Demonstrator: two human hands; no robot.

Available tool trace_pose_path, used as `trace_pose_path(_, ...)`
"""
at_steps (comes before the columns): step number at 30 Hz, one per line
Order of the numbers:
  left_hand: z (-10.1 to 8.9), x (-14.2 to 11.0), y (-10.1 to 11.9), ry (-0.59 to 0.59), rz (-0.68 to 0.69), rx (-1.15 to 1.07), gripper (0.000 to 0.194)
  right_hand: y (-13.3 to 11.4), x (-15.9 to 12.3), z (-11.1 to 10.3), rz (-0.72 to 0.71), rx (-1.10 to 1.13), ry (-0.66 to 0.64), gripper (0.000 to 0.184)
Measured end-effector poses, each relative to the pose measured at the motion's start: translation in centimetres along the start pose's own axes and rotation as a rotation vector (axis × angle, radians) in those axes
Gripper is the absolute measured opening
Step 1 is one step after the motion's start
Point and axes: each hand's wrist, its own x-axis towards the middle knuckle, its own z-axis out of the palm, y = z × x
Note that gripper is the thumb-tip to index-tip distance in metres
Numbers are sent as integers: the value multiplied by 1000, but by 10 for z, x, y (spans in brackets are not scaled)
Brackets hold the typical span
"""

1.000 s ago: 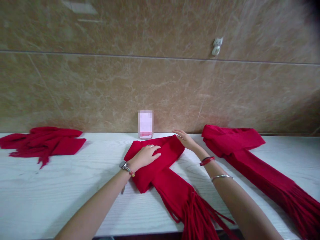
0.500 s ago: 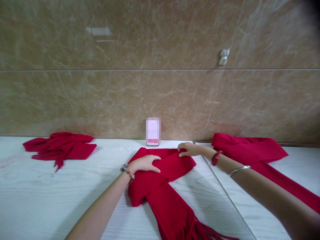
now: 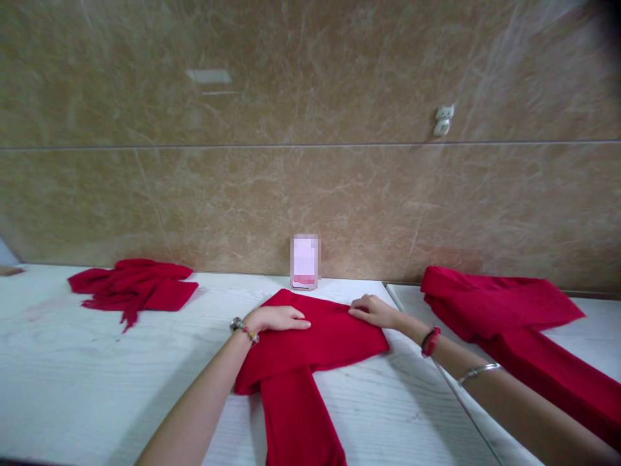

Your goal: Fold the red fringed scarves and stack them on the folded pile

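Observation:
A red scarf [image 3: 334,340] lies partly folded on the white wood-grain table [image 3: 407,414], one folded band across the top and a tail hanging toward me. My left hand [image 3: 279,318] rests flat on the left part of the band, fingers stretched out and thumb apart. At the band's upper right edge, my right hand [image 3: 372,312] has its fingers and thumb closed on the cloth. The tail's end runs out of the bottom of the view.
A crumpled red scarf [image 3: 138,288] with fringe lies at the left. Another red scarf [image 3: 504,304], loosely folded, lies at the right. A phone [image 3: 305,262] leans on the tiled wall [image 3: 233,207]. A small white cat figure [image 3: 443,121] is fixed to the wall.
The band looks flatter and smoother, its inner fold now covered. The tail has swung left, and its fringe has left the view. Both hands remain on the scarf.

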Motion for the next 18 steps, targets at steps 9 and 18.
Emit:
trace_pose_path(9, 14, 2, 16, -24, -54, 346, 23, -19, -7, 2, -27, -281, 70, 32)
trace_pose_path(18, 29, 5, 35, 187, 142, 298, 33, -69, -34, -6, -136, -210, 177, 38)
